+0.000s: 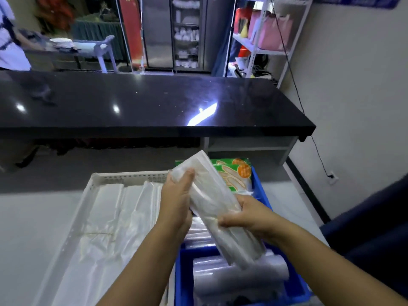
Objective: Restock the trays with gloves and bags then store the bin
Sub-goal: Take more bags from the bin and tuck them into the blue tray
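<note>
Both hands — left hand (176,199), right hand (247,214) — around bag pack (212,195) above blue bin (183,272)

Two bare forearms, no sleeves; left hand (176,202), right hand (247,215)

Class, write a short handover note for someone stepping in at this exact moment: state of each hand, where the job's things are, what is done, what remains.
Left hand: grip closed on the upper end of a clear packet.
Right hand: grip closed on the same packet, lower down.
The packet is held tilted above the blue bin, not yet in a tray.
White tray, left of the bin, already holds flat clear bags.
The bin still holds more clear rolls and a green packet.
Left: place this packet, finish restocking, store the bin.
</note>
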Available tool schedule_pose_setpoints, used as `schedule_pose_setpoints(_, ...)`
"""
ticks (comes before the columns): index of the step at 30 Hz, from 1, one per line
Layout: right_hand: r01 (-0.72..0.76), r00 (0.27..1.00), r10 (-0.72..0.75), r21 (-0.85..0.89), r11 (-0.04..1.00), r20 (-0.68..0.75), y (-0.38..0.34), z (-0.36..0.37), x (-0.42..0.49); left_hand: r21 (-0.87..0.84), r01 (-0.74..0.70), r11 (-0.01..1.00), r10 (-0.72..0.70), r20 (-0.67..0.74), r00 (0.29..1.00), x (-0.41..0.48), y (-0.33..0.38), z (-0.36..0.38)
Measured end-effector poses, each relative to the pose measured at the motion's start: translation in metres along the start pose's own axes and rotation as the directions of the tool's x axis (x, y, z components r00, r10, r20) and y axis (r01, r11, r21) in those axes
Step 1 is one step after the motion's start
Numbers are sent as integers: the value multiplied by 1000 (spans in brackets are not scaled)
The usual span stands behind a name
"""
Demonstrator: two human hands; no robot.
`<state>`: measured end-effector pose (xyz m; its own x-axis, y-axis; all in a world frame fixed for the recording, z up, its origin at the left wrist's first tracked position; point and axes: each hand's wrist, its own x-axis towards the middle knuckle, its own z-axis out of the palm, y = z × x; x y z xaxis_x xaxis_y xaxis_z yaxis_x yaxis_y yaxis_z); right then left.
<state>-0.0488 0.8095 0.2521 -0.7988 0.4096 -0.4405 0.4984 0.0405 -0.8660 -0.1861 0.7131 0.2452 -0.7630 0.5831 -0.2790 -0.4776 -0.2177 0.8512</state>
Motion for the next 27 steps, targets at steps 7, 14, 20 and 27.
schedule_pose_setpoints(7,-73,980,64,-42,996,-188,25,-67,-13,710,-179,681,-73,309,948,33,-45,-12)
schedule_pose_setpoints(14,-62,953,-1,-201,978,-302,35,-113,-12,790,-509,-342,-206,466,861,47,-101,-11)
schedule_pose_setpoints(20,0,962,-74,-273,962,-262,38,-134,-7,736,-480,-478,-186,449,874,44,-110,1)
schedule_pose_setpoints(27,55,979,-118,-341,938,-166,25,-134,16,874,-425,-234,-210,382,900,30,-103,1)
